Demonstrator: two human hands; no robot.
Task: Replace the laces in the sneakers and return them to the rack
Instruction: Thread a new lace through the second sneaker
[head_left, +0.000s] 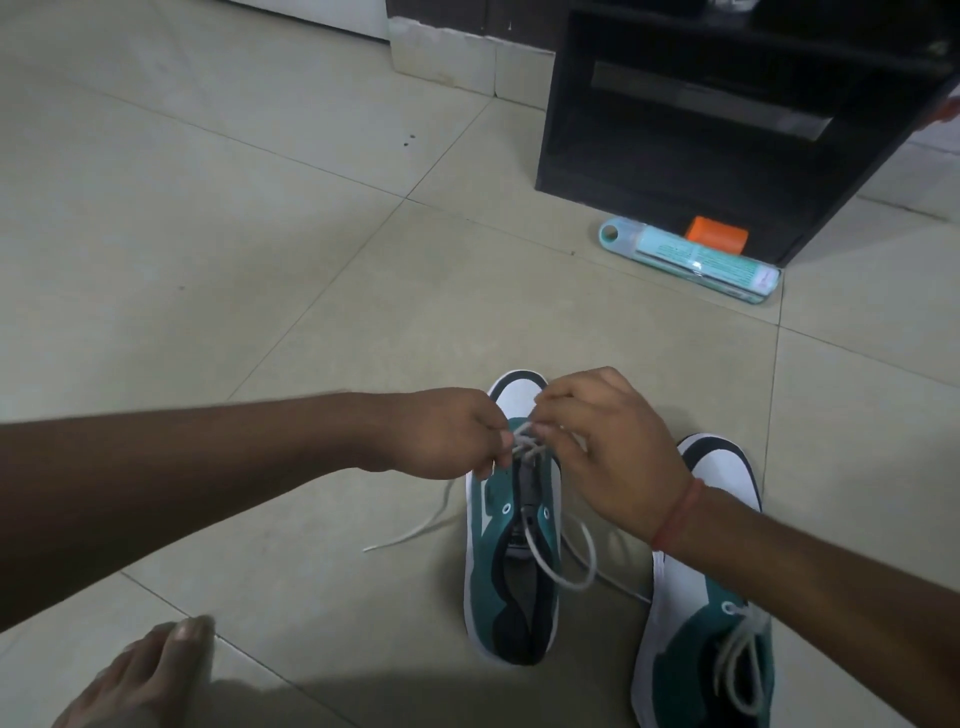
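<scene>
we find both hands working at the toe end of the lacing on the near sneaker (511, 540), which stands on the tiled floor (260, 260) with its toe pointing away from us. the left hand (447, 434) has its fingers curled in and pinches the white lace (524, 447) at the lowest eyelets; the right hand (597, 441) does the same from the other side, fingertips closed on the same lace. we judge this pairing deliberate: one hand steadies the strand while the other feeds or tightens it, and the shoe sits square between them so neither has to reach across.

the upper eyelets look unthreaded. one lace end trails on the floor to the left of the shoe, and a loose loop lies over the tongue and off its right side. we judge the lacing of this shoe to be at an early stage.

the second sneaker (711, 597) stands just beside the first, on its right, partly under the right forearm, with a lace already tied in a bow.

the dark rack (727, 130) stands well apart, ahead and to the right. a teal packet (691, 260) with an orange piece (717, 235) lies on the floor against its front edge; we judge it might obstruct the lowest shelf at return. a bare foot (150, 670) rests at lower left, clear of the work. the loose loop could snag the right wrist.
</scene>
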